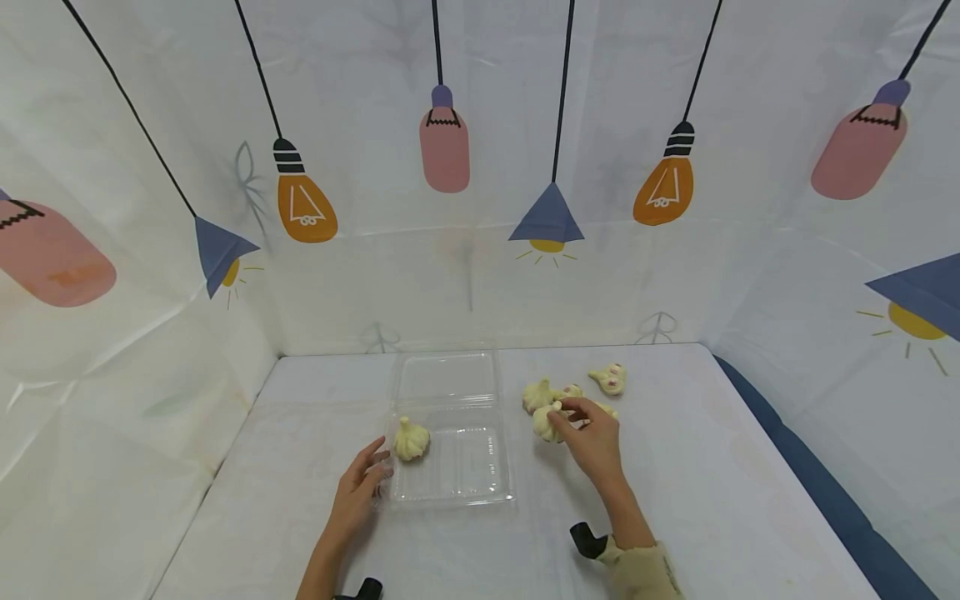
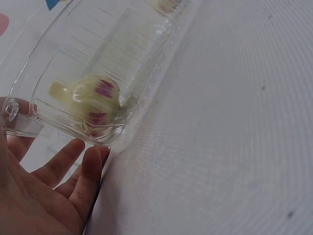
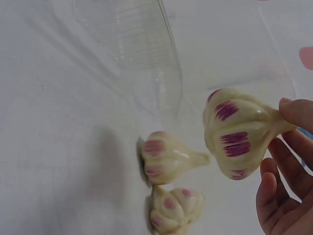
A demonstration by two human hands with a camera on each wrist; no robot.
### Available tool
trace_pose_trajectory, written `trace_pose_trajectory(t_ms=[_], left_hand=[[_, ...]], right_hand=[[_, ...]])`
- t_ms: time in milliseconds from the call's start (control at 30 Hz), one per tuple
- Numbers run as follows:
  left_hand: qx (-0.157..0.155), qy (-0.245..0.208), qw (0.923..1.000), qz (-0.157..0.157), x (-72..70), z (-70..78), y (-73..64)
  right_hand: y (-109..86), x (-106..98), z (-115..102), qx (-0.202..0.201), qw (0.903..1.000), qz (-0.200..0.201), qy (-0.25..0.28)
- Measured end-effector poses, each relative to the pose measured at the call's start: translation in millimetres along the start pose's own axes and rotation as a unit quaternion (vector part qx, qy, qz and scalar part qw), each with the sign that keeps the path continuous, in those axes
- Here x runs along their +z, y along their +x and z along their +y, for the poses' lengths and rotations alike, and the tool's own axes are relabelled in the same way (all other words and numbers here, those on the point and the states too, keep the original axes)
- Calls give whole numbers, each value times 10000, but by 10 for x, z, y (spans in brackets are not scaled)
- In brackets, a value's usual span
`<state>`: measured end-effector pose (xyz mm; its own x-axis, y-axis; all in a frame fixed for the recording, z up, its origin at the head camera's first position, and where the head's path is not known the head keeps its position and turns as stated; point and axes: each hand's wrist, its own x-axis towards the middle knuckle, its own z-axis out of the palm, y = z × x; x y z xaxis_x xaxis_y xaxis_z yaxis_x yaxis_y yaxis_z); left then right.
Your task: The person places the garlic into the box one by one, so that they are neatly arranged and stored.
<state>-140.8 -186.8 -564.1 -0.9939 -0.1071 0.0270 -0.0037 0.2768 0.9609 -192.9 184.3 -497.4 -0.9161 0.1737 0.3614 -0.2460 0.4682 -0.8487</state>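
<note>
noting loose garlic bulbs (image 1: 536, 397) at the clear box's (image 1: 480, 462) two o'clock; our right hand (image 1: 592, 437) pinches another bulb (image 1: 548, 424) by its stem, our left hand (image 1: 358, 487), fingers parted, at eight o'clock.

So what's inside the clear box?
One garlic, near the left side of the box. The bit of box right under it is covered, so I can't see that.

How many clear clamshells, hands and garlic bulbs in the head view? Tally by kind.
Clear plastic clamshell: 1
Hands: 2 (left hand, right hand)
Garlic bulbs: 6 (1 boxed, 1 held, 4 others, one mostly hidden behind the right hand)
Total: 9
</note>
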Motion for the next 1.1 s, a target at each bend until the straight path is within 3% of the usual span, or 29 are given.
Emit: trace_pose_trajectory(t_ms=[1033,1100], left_hand=[[17,-31,10000,-48,-9,5,10],[-49,-32,9999,-108,-23,119,-29]], right_hand=[[83,606,-367,-395,9955,-637,578],[72,655,-371,-363,9952,-697,578]])
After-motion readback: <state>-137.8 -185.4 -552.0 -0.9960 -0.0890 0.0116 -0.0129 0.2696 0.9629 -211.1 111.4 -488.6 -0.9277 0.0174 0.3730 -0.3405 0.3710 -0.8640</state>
